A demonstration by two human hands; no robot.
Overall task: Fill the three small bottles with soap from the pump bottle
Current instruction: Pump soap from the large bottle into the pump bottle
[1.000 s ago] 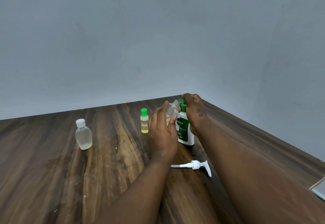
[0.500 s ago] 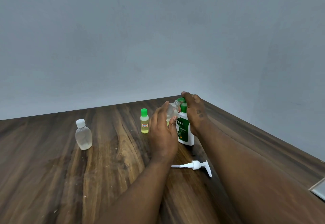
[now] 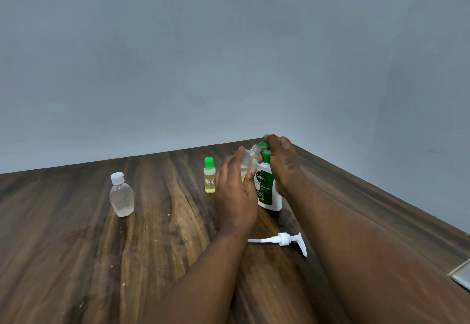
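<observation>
Head view shows the Dettol bottle (image 3: 268, 186) standing upright on the dark, wood-grained bench (image 3: 76, 247), and everything else is placed from it. Just to its left the left hand (image 3: 235, 191) holds a small clear bottle (image 3: 249, 162), its grip wrapped around the lower body so that only the shoulder and the bare threaded neck show above the fingers; the neck tilts toward the Dettol bottle's top and has no cap on it. A little pale yellowish liquid shows through the clear plastic low between the fingers. The right hand (image 3: 281, 160) comes from the right of the Dettol bottle and lies against its upper part, its grip pinched around a green cap (image 3: 262, 145) at the bottle's top, close by the clear bottle's open neck; I cannot tell whether cap and neck touch. The Dettol bottle is smooth white plastic with a green label and rounded shoulders. Farther left of it stands a slim bottle (image 3: 209, 180) of yellow liquid with a bright green cap and a small label, upright and apart from the hands. Well to the left stands a flattened oval bottle (image 3: 121, 196), translucent, with a white flip cap and a cloudy residue at its base. In front of the Dettol bottle a white pump head (image 3: 284, 241) lies on its side, its thin dip tube pointing left.
</observation>
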